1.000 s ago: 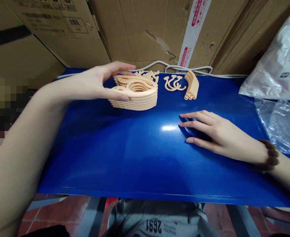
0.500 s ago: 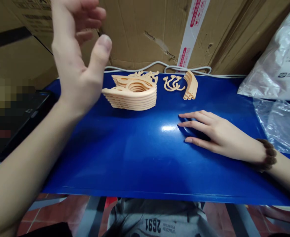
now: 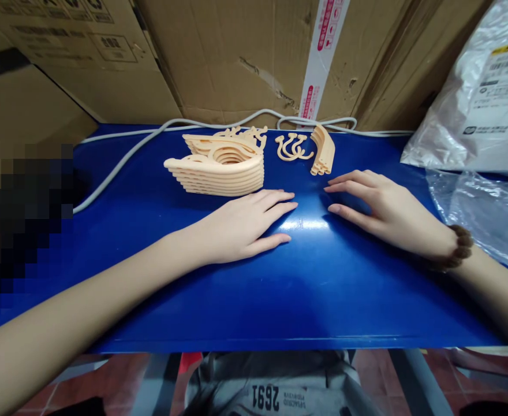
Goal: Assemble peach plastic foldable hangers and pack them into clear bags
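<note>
My left hand [image 3: 249, 225] lies flat on the blue tabletop [image 3: 306, 300], fingers stretched out and nothing in them. Just beyond it stands a stack of cream plastic hanger pieces [image 3: 219, 176], curved and nested together. More small cream pieces [image 3: 247, 136] lie behind that stack, partly hidden. My right hand [image 3: 375, 202] rests over the table with its fingers apart, holding nothing. Closest to its fingertips is a bundle of curved cream tubes [image 3: 323, 151]. Several loose cream hooks [image 3: 292, 147] lie left of the tubes.
Cardboard boxes [image 3: 236, 34] stand along the table's back edge. A white cable [image 3: 180, 122] runs in front of them and curls down at the left. At the right sit a white plastic parcel bag [image 3: 474, 115] and a clear plastic sheet [image 3: 488, 208].
My left hand has come down from the raised position at upper left onto the table by the stack. My right hand has moved slightly farther in, toward the tubes.
</note>
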Available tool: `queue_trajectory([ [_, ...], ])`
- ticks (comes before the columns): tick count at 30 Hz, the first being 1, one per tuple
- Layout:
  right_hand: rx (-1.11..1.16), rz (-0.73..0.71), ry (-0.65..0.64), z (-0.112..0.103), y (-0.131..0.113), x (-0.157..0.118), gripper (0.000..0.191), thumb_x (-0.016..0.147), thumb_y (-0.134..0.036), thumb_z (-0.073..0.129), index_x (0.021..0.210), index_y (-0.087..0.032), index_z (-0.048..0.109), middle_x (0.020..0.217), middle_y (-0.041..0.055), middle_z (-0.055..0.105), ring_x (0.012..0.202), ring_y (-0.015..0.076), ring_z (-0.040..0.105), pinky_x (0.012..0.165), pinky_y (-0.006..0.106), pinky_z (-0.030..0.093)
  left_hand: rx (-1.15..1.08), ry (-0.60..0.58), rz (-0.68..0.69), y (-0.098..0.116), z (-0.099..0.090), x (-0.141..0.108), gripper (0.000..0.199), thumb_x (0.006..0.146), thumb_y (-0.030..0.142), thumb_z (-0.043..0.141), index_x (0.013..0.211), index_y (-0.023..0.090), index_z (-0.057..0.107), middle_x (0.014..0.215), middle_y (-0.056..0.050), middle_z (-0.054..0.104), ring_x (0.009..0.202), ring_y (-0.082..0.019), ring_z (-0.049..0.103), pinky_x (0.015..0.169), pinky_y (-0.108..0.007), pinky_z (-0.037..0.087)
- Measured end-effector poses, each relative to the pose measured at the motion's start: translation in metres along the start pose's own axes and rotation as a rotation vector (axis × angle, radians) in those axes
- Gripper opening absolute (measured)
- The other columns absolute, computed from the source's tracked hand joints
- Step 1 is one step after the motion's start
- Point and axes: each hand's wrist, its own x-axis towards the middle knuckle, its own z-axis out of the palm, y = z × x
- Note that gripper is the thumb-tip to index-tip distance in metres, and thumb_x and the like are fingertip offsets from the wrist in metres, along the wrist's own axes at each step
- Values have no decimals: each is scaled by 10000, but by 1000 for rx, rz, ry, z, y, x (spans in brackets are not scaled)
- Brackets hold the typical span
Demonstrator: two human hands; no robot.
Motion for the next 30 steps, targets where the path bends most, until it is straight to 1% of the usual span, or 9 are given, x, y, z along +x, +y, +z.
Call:
queue_trajectory([
  [5, 54, 91, 27, -5, 4, 4, 428, 1016, -487, 493, 1242, -175, 679, 1273, 149, 679, 1169, 313, 652, 1018, 488, 506, 39, 5, -4, 1, 1, -1, 594, 1080, 505, 357, 1486, 100, 513, 1560, -162, 504, 1447, -299, 481, 1210, -421, 411],
  [8, 41, 189, 42, -15, 10, 15, 463, 1000, -529, 484, 1197, -167, 695, 1195, 143, 719, 1066, 304, 694, 934, 453, 526, 39, 16, 3, 2, 3, -1, 601, 1082, 500, 360, 1486, 84, 518, 1555, -166, 510, 1445, -308, 484, 1214, -423, 405],
  [10, -36, 285, 30, -22, 14, 28, 450, 994, -513, 488, 1160, -157, 708, 1099, 131, 756, 983, 293, 713, 847, 413, 518, 35, 19, 5, 2, 4, 0, 596, 1081, 492, 374, 1488, 81, 516, 1556, -167, 508, 1449, -313, 481, 1216, -428, 402],
  [13, -309, 525, -3, -25, 18, 53, 431, 981, -498, 511, 1197, -175, 700, 1004, 116, 777, 948, 328, 706, 763, 396, 474, 29, 14, -2, 3, 3, 0, 585, 1084, 475, 388, 1488, 71, 516, 1554, -173, 508, 1449, -322, 480, 1216, -444, 401],
  [15, -327, 632, -14, -23, 23, 70, 562, 979, -612, 473, 1292, -182, 654, 1058, 146, 772, 986, 359, 690, 786, 414, 468, 24, 8, -6, 3, 2, 0, 581, 1085, 468, 395, 1486, 66, 517, 1554, -177, 507, 1449, -324, 479, 1216, -451, 399],
  [18, -213, 742, -21, -16, 32, 89, 797, 908, -775, 478, 1369, -135, 595, 1204, 232, 726, 1076, 408, 661, 858, 465, 464, 22, 4, -1, 4, 2, 0, 581, 1084, 464, 405, 1485, 60, 517, 1558, -183, 500, 1451, -331, 476, 1216, -462, 397],
  [21, -155, 778, -13, -10, 40, 100, 819, 902, -773, 498, 1366, -104, 583, 1245, 260, 699, 1110, 415, 649, 875, 471, 463, 26, 7, 6, 4, 2, 0, 581, 1084, 458, 409, 1487, 54, 515, 1559, -190, 497, 1452, -336, 476, 1216, -466, 396],
  [25, -101, 772, -13, -5, 47, 106, 772, 912, -699, 556, 1372, -80, 572, 1223, 252, 703, 1105, 392, 642, 901, 464, 455, 32, 4, 2, 4, 2, 0, 585, 1084, 460, 409, 1492, 54, 509, 1564, -187, 493, 1455, -335, 473, 1220, -462, 390],
  [30, -47, 758, -7, 0, 50, 108, 585, 948, -467, 591, 1370, -63, 565, 1163, 226, 713, 1028, 335, 647, 894, 441, 450, 36, -7, -8, 5, 1, 0, 583, 1084, 464, 411, 1503, 69, 499, 1577, -171, 482, 1464, -327, 463, 1228, -454, 377],
])
